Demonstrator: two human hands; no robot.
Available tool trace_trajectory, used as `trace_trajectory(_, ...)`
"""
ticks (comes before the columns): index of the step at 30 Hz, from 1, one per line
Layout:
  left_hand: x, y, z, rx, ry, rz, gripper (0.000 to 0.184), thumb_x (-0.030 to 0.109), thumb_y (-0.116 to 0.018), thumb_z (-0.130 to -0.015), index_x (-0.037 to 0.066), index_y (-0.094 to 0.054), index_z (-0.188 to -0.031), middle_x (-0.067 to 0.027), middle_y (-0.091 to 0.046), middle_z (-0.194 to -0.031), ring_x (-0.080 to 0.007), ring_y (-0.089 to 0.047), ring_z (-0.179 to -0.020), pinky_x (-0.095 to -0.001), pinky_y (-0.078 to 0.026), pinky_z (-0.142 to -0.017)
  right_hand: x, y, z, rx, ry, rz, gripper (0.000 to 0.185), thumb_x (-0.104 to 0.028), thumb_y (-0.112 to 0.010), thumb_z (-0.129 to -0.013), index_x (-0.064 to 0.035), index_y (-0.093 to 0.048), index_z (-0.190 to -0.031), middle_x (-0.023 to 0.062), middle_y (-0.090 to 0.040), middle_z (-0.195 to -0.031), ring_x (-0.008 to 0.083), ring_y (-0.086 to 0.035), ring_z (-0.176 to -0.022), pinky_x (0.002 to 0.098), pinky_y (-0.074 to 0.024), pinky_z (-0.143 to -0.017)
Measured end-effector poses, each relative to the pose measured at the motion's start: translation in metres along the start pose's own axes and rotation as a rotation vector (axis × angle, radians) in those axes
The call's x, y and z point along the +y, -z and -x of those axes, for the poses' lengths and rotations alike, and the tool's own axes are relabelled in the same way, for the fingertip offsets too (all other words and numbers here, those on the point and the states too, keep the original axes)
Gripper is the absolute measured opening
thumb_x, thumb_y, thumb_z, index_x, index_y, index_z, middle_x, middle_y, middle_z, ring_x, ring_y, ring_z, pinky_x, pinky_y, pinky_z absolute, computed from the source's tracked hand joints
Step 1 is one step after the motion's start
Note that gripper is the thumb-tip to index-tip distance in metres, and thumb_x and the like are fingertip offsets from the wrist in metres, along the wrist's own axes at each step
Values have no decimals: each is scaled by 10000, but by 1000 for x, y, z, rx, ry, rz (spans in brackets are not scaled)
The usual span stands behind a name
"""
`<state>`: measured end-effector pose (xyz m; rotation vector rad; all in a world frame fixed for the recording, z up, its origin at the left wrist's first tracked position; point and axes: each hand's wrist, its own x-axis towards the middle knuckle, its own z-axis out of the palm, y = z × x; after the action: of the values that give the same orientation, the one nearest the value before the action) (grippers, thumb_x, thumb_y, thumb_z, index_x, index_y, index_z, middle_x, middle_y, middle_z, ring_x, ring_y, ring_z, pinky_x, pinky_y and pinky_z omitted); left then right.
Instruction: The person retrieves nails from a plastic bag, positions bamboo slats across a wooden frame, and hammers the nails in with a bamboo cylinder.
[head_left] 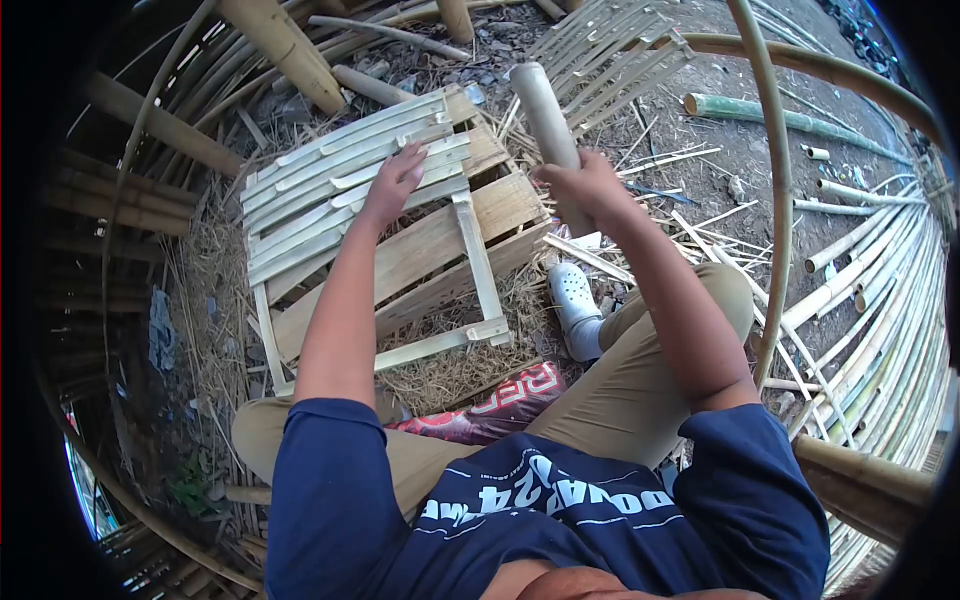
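Note:
My right hand (585,185) is wrapped around a thick round wooden stick (545,110), raised and tilted with its blunt end pointing away from me. My left hand (398,180) rests with fingers stretched on the upper slats of a bamboo slat panel (325,205). Several split bamboo strips run side by side across the panel's frame, whose lower part (420,347) has no slats. Beneath the panel lies a low wooden plank stand (510,205), partly covered by it.
Another slatted bamboo panel (605,60) lies beyond the stick. Cut bamboo poles (870,330) are piled at the right, near a green bamboo pole (770,113). Bamboo scraps (700,240) litter the ground by my white shoe (573,295). A curved pole (775,200) stands close on the right.

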<state>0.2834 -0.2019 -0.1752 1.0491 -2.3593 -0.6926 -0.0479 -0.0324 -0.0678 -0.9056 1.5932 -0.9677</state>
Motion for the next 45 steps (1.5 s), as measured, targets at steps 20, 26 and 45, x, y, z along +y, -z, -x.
trace_trajectory(20, 197, -10, 61, 42, 582, 981, 494, 417, -557, -1080, 33, -519, -1388, -112, -628, -1300, -254, -632, -1207, -455, -550, -985, 5, -72, 53, -303, 641, 697, 623, -184, -770, -764, 85, -502, -1259, 331, -594, -1191, 465, -633, -1139, 467, -553, -959)
trace_trajectory(26, 172, -40, 24, 357, 306, -45, 547, 389, -680, -1004, -31, -544, -1326, -263, -670, -1162, -419, -668, -1085, -489, -516, -942, -82, 55, 79, -88, 694, 797, 574, -335, -789, -889, 5, -640, -1326, 231, -723, -1170, 376, -710, -1078, 444, -565, -977)
trace_trajectory(45, 166, -73, -12, 122, 391, -428, 594, 488, -628, -999, 46, -547, -1387, -261, -674, -1240, -461, -657, -1125, -532, -512, -929, 389, 273, 0, 738, -481, 1058, 565, -164, -757, -840, -55, -524, -1343, 165, -544, -1318, 352, -553, -1295, 524, -516, -1034)
